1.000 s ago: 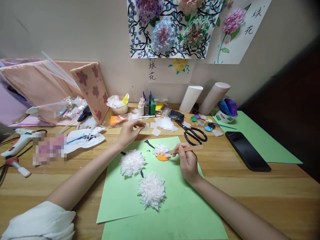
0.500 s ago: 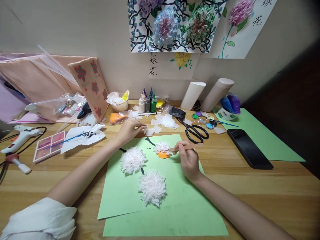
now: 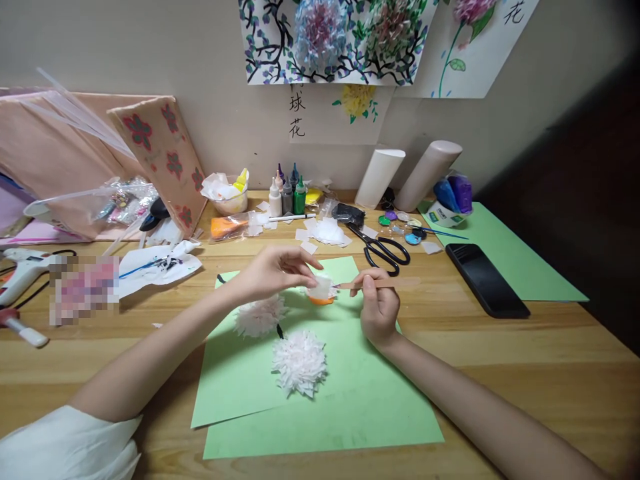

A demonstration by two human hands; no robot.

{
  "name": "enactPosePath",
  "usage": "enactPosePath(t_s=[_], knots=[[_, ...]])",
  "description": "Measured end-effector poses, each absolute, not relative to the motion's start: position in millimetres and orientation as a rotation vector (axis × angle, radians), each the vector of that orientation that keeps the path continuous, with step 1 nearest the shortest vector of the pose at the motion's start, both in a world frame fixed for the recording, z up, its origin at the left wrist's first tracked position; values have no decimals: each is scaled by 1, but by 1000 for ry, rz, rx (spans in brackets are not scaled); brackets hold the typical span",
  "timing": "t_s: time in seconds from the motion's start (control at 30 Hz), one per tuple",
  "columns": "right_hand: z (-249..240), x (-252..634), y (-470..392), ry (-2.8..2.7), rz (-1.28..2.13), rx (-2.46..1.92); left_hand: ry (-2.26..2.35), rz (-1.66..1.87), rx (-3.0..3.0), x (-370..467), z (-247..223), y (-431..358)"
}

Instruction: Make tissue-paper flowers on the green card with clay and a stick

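Observation:
Between its thumb and fingers my left hand (image 3: 280,272) pinches a small white paper square (image 3: 319,289), held above an orange patch (image 3: 321,301) on the green paper (image 3: 350,373). My right hand (image 3: 379,303) grips a flat wooden stick (image 3: 387,283), whose tip points left and reaches the paper square's right side. The square and my fingers hide most of the small white flower on the orange patch. Two fluffy white paper flowers lie on the green sheet: one (image 3: 260,315) partly under my left forearm's shadow, the other (image 3: 300,363) nearer to me.
Behind the green paper lie loose white squares (image 3: 327,231) and black scissors (image 3: 383,250). A phone (image 3: 486,280) rests at the right. Paint bottles (image 3: 287,197) stand near the wall. A glue gun (image 3: 25,273) and a brush on crumpled paper (image 3: 160,267) are at the left.
My left hand has moved right and nearer from the loose squares, bringing a white paper square over to the stick's tip. My right hand still holds the stick. The view has shifted slightly.

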State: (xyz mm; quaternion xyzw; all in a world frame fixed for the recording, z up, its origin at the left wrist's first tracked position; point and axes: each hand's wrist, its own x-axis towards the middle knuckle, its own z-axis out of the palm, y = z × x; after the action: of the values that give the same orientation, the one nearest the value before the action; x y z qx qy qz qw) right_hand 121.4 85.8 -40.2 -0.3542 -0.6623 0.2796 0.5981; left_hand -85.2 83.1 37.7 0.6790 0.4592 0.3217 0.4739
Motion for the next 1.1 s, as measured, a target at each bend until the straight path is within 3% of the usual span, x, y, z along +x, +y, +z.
enactPosePath(t_s=[0.53, 0.93, 1.1], knots=[[-30, 122, 83, -2075, 100, -483, 1302, 641, 2118, -59, 4, 74], [-36, 123, 86, -2134, 56, -614, 1270, 746, 2130, -63, 5, 76], [-35, 121, 86, -2164, 102, -676, 1470, 690, 2135, -75, 11, 84]])
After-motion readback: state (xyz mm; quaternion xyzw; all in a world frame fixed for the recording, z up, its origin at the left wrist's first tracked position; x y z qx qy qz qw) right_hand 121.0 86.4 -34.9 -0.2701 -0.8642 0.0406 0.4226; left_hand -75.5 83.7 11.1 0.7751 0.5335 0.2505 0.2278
